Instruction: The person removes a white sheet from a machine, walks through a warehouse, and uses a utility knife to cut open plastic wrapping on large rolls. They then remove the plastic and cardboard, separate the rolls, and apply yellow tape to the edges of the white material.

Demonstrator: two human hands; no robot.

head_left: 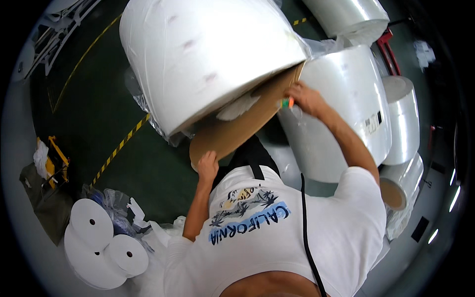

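The left hand (208,167) grips the cardboard (232,136) with curled fingers (210,157) at its seven o'clock edge, the right hand (304,98) likewise at two.

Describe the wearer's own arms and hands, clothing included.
The left hand and right hand are bare, no gloves or wristbands showing; the forearms are uncovered too. The white T-shirt has short sleeves and a printed front, a black cord over it.

Fingers (210,157) hold a brown cardboard sheet (235,133)
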